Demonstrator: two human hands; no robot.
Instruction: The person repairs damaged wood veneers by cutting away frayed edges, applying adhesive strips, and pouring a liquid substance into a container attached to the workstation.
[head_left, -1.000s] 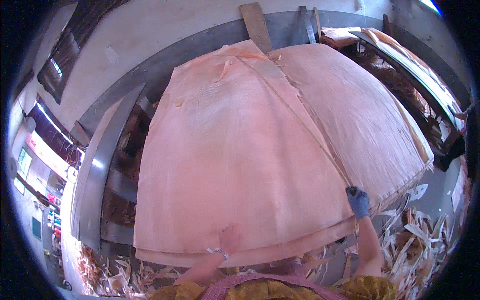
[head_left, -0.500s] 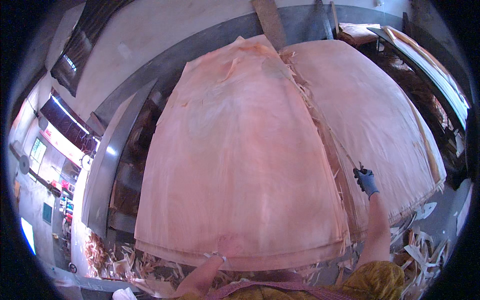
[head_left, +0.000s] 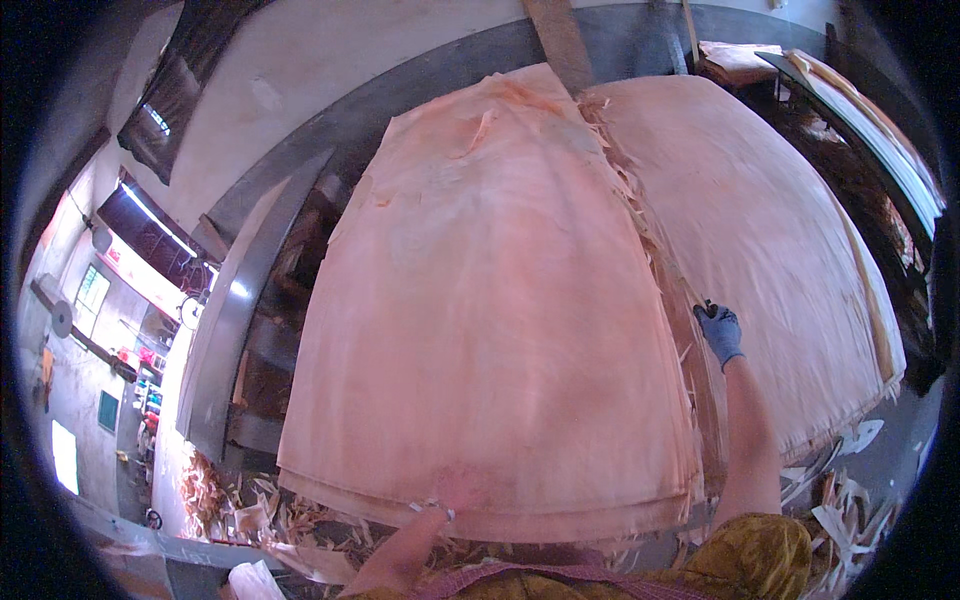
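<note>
A large stack of pinkish wood veneer sheets (head_left: 480,300) lies in front of me. My left hand (head_left: 462,487), bare with a band at the wrist, rests flat on its near edge, fingers out; they blend into the wood colour. My right hand (head_left: 719,330), in a blue-grey glove with dark fingertips, is closed round the end of a thin stick (head_left: 684,284). The stick points away and to the left, along the gap between this stack and a second veneer stack (head_left: 760,230) on the right. Its far end is hard to make out among ragged edge strips.
Torn veneer strips (head_left: 850,520) litter the floor at the lower right, with more scraps (head_left: 205,490) at the lower left. A tall grey panel (head_left: 240,310) stands left of the stack. A board (head_left: 558,40) leans on the back wall. Pale sheets lie on a rack (head_left: 860,130) at the far right.
My right hand has moved farther away along the gap and slightly left, with the stick. My left hand stays on the near edge. The whole view has shifted a little.
</note>
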